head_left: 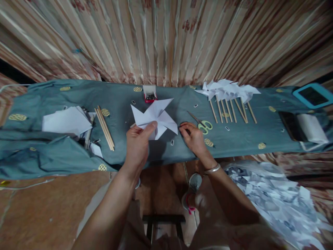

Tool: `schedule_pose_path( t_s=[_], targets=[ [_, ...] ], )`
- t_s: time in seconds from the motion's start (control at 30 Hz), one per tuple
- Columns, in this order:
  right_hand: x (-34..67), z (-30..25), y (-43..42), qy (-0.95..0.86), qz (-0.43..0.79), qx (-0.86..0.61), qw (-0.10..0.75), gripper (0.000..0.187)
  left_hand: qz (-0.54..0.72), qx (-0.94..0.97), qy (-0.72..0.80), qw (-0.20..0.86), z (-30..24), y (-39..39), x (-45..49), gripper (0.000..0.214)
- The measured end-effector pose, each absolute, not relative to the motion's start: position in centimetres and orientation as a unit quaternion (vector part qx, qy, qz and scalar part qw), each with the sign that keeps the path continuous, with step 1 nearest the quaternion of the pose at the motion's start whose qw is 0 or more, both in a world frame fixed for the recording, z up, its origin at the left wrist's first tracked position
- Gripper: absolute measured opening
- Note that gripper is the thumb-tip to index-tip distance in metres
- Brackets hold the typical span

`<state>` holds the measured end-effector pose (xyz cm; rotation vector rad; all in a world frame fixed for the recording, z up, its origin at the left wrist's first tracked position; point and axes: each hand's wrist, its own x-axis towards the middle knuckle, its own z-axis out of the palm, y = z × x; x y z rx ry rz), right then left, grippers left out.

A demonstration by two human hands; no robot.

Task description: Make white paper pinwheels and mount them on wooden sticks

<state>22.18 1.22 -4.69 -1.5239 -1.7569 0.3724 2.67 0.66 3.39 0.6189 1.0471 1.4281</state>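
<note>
My left hand (137,140) grips the lower edge of a white paper pinwheel (156,116) that lies over the teal cloth (182,149) in the middle. Beside the pinwheel's right tip, my right hand (192,137) has its fingertips pinched together on the cloth; I cannot make out anything between them. Green-handled scissors (203,125) lie just right of that hand. A small red box of pins (149,95) sits behind the pinwheel.
Finished paper pinwheels on wooden sticks (229,100) lie at the back right. Loose sticks (105,128) and a paper stack (66,121) are on the left. A dark phone (290,125), white roll (312,128) and blue tablet (313,95) sit far right. Paper scraps (275,198) pile below.
</note>
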Motion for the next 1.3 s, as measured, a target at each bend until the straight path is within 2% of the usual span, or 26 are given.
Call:
schedule_pose_path(
  t_s=[0.27,0.53,1.0,1.1,1.3],
  targets=[
    [22.6,-5.0,2.0,-0.636,0.227,-0.618,0.402,0.006,0.601,0.263,0.455,0.602,2.8,0.5,4.0,0.024],
    [22.6,-5.2,1.2,-0.697,0.156,-0.594,0.37,0.013,0.58,0.268,0.45,0.624,2.2,0.1,4.4,0.028],
    [22.3,-4.3,-0.4,-0.734,0.098,-0.588,0.326,0.019,0.569,0.245,0.448,0.644,2.2,0.2,5.2,0.021],
    [22.7,-4.3,-0.1,-0.707,0.121,-0.595,0.362,0.015,0.569,0.257,0.446,0.641,1.9,0.1,5.5,0.022],
    [23.9,-0.8,-0.9,-0.567,0.253,-0.558,0.551,0.003,0.567,0.324,0.457,0.604,1.0,0.2,5.9,0.024]
  ],
)
